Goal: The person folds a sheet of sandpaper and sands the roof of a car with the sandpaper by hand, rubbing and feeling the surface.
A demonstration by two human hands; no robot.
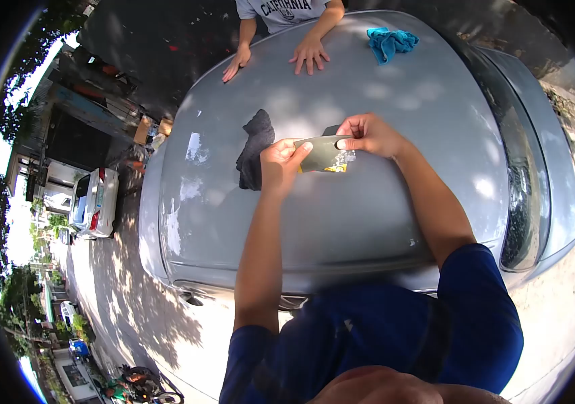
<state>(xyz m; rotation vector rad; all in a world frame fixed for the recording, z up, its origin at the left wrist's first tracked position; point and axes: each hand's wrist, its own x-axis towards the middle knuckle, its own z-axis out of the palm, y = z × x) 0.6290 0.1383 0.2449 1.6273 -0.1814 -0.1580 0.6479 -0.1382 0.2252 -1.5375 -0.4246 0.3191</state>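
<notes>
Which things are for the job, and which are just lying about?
Likely for the job:
- the grey-green piece, held between the left hand and right hand
- the grey car roof beneath
- perhaps the dark cloth and blue cloth on it, though neither is held

Probably just around:
- the white car
- the motorbike

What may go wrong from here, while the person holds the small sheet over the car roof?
1. The sheet is pinched near its edges by the left hand and the right hand, so it might slip or crease.
2. The dark cloth lies loose close to the left hand in this view; a sideways move might push it.
3. The blue cloth lies towards the far side of the car roof and might slide off.
</notes>
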